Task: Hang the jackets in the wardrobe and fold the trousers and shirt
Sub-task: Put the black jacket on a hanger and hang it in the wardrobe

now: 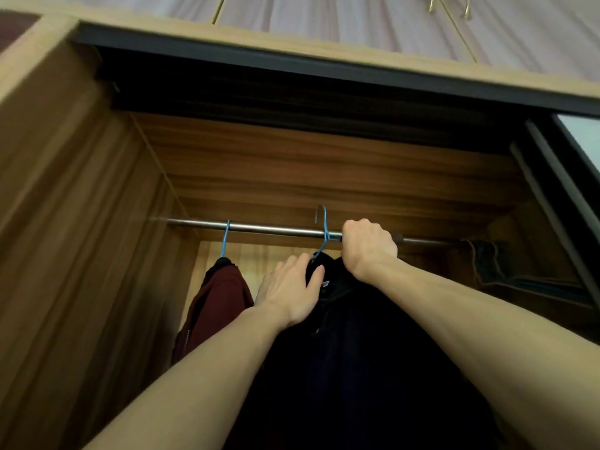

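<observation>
Wooden wardrobe [81,222], rail [266,228]. My right hand [368,248] clenches the black jacket [357,352]'s blue hanger [323,235] at the rail; my left hand [292,297] cups its collar. I judge it soft, heavy: hold the hanger's neck.

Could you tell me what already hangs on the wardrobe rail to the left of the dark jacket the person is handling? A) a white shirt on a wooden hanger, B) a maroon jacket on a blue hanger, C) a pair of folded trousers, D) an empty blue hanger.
B: a maroon jacket hangs from a blue hanger hooked over the rail, left of the dark jacket.
</observation>
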The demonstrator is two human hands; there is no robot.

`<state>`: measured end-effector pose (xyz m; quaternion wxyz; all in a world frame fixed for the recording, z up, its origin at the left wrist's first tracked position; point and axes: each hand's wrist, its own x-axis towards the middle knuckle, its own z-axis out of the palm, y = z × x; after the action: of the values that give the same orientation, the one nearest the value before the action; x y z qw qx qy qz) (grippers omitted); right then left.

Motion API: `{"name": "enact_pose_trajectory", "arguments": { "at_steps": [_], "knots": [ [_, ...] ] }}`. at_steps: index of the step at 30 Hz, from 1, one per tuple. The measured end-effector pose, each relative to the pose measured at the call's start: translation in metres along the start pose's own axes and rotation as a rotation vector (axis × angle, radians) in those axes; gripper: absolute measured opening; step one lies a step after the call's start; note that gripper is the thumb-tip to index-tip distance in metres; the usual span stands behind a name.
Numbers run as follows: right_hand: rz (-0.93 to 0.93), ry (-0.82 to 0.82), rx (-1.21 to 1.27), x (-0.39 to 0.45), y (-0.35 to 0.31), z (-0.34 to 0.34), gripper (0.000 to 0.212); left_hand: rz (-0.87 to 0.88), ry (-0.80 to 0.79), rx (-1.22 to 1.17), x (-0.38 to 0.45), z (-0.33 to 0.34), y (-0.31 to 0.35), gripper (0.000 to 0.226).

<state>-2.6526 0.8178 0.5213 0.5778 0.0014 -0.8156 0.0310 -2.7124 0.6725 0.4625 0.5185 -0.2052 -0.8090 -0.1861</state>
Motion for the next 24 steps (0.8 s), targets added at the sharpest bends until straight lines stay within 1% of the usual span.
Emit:
{"name": "enact_pose_trajectory", "arguments": {
  "at_steps": [2,6,12,16,19,21,24],
  "knots": [
    [0.006,-0.004,-0.004,0.005,-0.005,0.010,0.021,0.023,0.021,0.044,0.004,0.004,0.003,0.044],
    [0.028,-0.018,0.006,0.012,-0.004,0.020,0.019,0.015,0.062,0.063,0.005,0.014,0.007,0.043],
    [0.082,-0.085,0.042,0.007,-0.001,0.022,0.019,0.000,0.021,0.045,-0.007,0.015,-0.004,0.043],
    [0.091,-0.123,0.030,-0.006,-0.002,0.030,0.017,-0.041,0.017,0.053,-0.016,0.008,-0.009,0.051],
    [0.104,-0.154,0.050,-0.010,-0.004,0.025,0.016,-0.064,0.019,0.039,-0.021,0.000,-0.008,0.053],
    [0.086,-0.165,0.061,-0.012,-0.005,0.018,0.018,-0.075,0.004,0.027,-0.027,-0.008,-0.007,0.054],
    [0.011,-0.219,0.034,-0.017,-0.002,0.007,0.011,-0.079,-0.016,0.029,-0.039,-0.019,-0.005,0.053]
  ]
}}
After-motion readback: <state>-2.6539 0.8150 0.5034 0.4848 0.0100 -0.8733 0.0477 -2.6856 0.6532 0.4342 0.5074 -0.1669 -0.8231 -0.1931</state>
